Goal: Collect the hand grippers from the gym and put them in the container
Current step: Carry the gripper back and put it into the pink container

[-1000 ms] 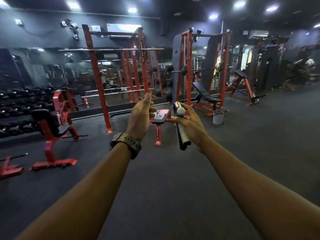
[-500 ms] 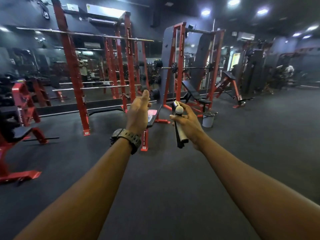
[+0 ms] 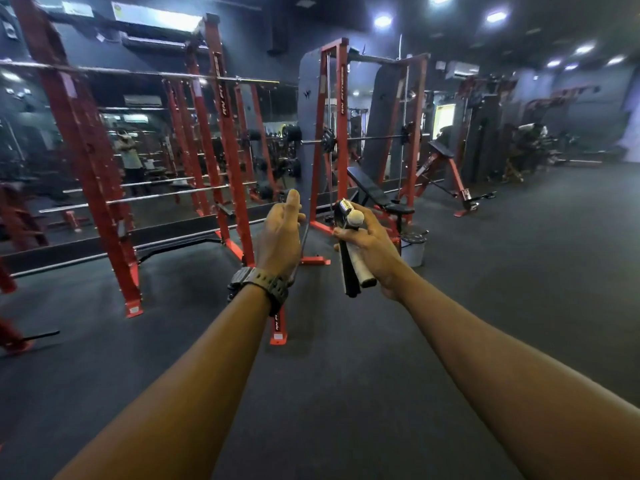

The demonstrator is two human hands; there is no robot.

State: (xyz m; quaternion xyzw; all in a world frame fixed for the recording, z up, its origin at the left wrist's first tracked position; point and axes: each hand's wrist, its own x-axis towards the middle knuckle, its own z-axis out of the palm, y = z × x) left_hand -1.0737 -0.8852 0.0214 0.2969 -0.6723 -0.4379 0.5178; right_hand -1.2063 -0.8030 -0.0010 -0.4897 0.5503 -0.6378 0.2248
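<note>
My right hand (image 3: 375, 242) is closed around a hand gripper (image 3: 349, 275) with a chrome coil spring on top, one black handle and one pale worn handle, held upright at chest height. My left hand (image 3: 280, 237) is raised beside it, a short gap to the left, back towards me, thumb up and fingers curled in; nothing shows in it. A watch sits on that wrist. A small pale bucket-like container (image 3: 415, 251) stands on the floor just beyond my right hand, beside an incline bench.
Red power racks (image 3: 221, 133) with barbells stand ahead and to the left, and a red rack foot (image 3: 278, 327) lies on the floor under my left wrist. A black incline bench (image 3: 377, 194) sits in the Smith machine. Dark rubber floor stretches to the right.
I have moved forward and turned right: racks and bucket are closer and the left-hand benches have slid out of view. Both hands keep their pose, the right still holding the hand gripper.
</note>
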